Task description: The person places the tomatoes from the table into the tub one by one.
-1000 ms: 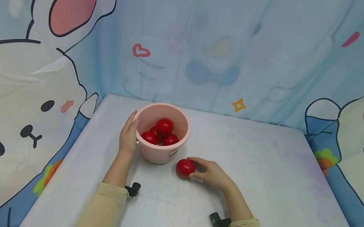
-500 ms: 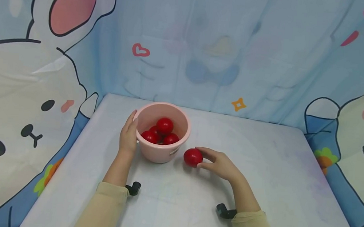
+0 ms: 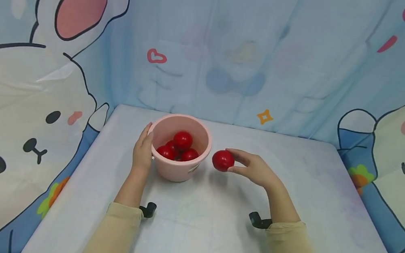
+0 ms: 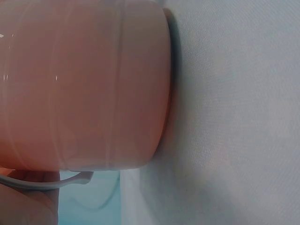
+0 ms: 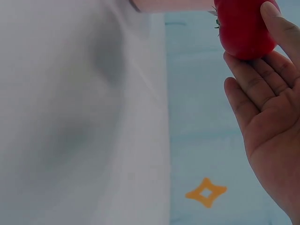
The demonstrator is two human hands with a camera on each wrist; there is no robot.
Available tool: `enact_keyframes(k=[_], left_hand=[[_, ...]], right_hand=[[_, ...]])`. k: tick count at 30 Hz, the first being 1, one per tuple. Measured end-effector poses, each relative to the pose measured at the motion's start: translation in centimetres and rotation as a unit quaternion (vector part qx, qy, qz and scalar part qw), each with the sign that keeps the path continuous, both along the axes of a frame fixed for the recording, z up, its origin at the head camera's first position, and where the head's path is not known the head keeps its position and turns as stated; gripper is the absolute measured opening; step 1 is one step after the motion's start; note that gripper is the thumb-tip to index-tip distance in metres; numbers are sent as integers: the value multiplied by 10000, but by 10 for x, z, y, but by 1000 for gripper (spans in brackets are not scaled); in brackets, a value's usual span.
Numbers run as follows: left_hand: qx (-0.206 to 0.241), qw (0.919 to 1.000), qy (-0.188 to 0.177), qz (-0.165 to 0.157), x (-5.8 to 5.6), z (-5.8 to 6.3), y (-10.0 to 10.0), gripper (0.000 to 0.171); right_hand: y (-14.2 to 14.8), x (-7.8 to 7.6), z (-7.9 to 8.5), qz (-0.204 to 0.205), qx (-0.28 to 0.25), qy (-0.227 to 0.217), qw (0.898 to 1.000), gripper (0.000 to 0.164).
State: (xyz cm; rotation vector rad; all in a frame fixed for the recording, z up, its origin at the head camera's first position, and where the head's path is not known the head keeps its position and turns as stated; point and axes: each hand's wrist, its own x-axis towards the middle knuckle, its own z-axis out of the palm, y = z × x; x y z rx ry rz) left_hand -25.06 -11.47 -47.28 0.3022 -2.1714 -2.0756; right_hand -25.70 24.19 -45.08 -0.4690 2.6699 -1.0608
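Observation:
My right hand [image 3: 253,169] pinches a red tomato [image 3: 222,161] between thumb and fingers, held above the table just right of the pink bucket [image 3: 174,170]. In the right wrist view the thumb presses on the tomato [image 5: 246,28], and a bit of green stem shows at its side. Several more tomatoes [image 3: 183,140] lie inside the bucket, which stands upright. Against the bucket's left side rests my left hand [image 3: 143,153], its fingers fairly straight along the outer wall. The left wrist view shows the bucket wall [image 4: 84,84] and part of the left hand [image 4: 28,206] by the handle.
A white-covered table [image 3: 192,231] carries the bucket. Its back edge meets a light blue printed curtain [image 3: 184,88], with rabbit-patterned cloth [image 3: 16,116] on the left and right sides. The bucket's pale handle [image 4: 42,183] hangs at its side.
My right hand has raised the tomato off the table and moved it farther back and slightly right. The left hand and the bucket have stayed in place.

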Motion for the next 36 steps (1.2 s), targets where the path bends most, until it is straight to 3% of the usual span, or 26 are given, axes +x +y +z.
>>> enact_keyframes(k=[14,20,25,32,36], left_hand=[[-8,10000,51,21,0,1,0,46],[-36,10000,60,-4,-1,-1,0,47],[-40,10000,19,-28,0,-2,-1,47],[-12,10000,2,-32,0,-1,-1,47],[22,10000,-37,-39,0,0,0,47]], right_hand=[[3,-24,60,370,433,687,9960,72],[-4,-30,80,446,677,716,9941,73],[-15,-37,95,641,692,583,9938,71],[-41,-55,112,1200,1073,908,9828,67],[-59,-63,122,1317,1244,832,9799,67]])
